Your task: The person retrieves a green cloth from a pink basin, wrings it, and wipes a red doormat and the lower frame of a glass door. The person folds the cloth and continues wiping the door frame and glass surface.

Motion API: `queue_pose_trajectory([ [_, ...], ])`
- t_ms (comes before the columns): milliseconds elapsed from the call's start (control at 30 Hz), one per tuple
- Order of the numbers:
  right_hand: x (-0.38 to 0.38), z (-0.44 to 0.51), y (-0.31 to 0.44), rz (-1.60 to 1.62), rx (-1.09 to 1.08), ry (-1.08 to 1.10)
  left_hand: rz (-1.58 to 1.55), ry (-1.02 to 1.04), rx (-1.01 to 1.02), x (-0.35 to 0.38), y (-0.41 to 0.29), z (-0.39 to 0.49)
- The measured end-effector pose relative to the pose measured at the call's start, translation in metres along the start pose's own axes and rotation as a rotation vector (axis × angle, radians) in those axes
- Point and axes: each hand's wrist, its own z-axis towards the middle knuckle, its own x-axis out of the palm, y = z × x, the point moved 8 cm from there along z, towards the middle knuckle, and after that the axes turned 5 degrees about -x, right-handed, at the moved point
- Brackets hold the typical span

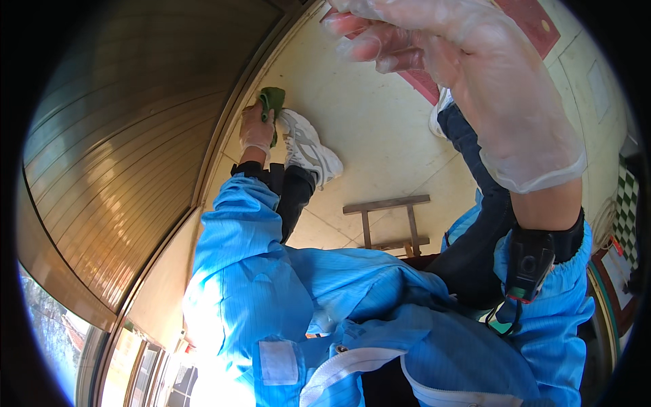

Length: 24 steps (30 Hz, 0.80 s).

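My left hand (258,124), in a thin clear glove, is low by the floor at the upper left, closed on a folded green cloth (273,102). The cloth lies just beside a white and grey sneaker (307,147) on my foot, close to the door frame. Large and near the camera at the upper right, my right hand (452,56) wears a translucent glove. Its fingers are partly curled and apart, and nothing shows in them; the picture's top edge cuts off part of the hand.
A ribbed brown door panel (132,152) rises at the left. A wooden frame (386,203), perhaps of a stool, stands on the pale tiled floor (366,132). Behind my right hand is a red board or mat (534,25). Coiled cord (604,224) is at the far right.
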Motion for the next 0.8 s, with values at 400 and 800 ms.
queue_pose_trajectory([
  [400, -0.006, -0.002, -0.003, -0.012, -0.014, 0.021, 0.057, 0.300, -0.358, 0.068, 0.042, 0.042],
  [800, 0.005, -0.003, -0.003, 0.012, -0.055, 0.012, -0.188, 0.104, -0.249, 0.041, 0.000, -0.009],
])
